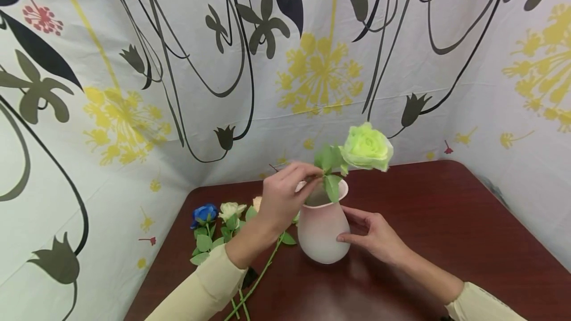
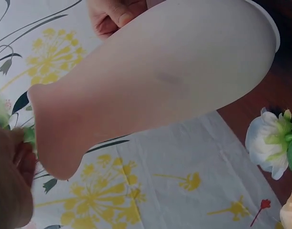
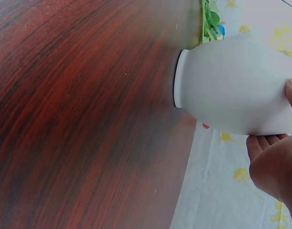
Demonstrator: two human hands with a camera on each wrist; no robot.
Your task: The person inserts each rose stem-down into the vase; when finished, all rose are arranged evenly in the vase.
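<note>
A white-and-pink vase (image 1: 323, 234) stands upright on the dark red table. Over its mouth, my left hand (image 1: 285, 194) pinches the stem of a light green rose (image 1: 368, 146) between thumb and fingers. The bloom leans to the right and the leaves hang at the vase's rim; whether the stem reaches inside is hidden. My right hand (image 1: 376, 237) grips the vase's right side, thumb in front and fingers around the back. In the right wrist view, the right hand (image 3: 274, 160) holds the vase (image 3: 236, 88) around its body.
Left of the vase lie several artificial flowers: a blue rose (image 1: 204, 214), a cream-white rose (image 1: 232, 209) and a peach one (image 1: 256, 203) partly hidden by my left hand. Their stems run toward the table's (image 1: 446, 232) near edge. A flower-patterned cloth (image 1: 250, 88) hangs behind the table.
</note>
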